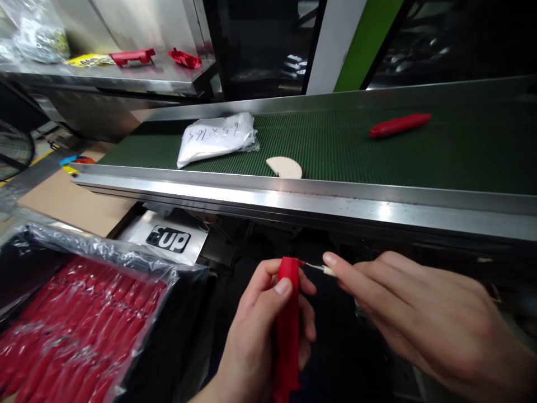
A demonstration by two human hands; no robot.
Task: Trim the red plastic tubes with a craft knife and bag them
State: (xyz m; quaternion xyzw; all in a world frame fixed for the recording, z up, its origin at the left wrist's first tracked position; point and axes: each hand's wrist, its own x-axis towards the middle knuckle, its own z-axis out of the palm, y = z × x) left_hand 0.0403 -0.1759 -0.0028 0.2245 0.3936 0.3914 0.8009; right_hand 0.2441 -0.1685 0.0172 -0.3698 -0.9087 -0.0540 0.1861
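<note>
My left hand [262,327] is wrapped round a long red plastic part [288,330], held upright with the thumb on its face. In my right hand [423,313] is a small trimming blade [315,267], thin and metal, with a pale handle end showing at the forefinger. The rest of its handle is hidden by the fingers. The blade's tip meets a bit of red at the part's top right edge. Both hands are in front of the conveyor's near rail.
A green conveyor belt [327,145] bears a white plastic bag [218,139], a pale half-round piece [286,167] and another red part [400,125]. A plastic-lined box [168,280] of wrapped red parts stands at lower left. Red pieces lie on a steel table [168,78].
</note>
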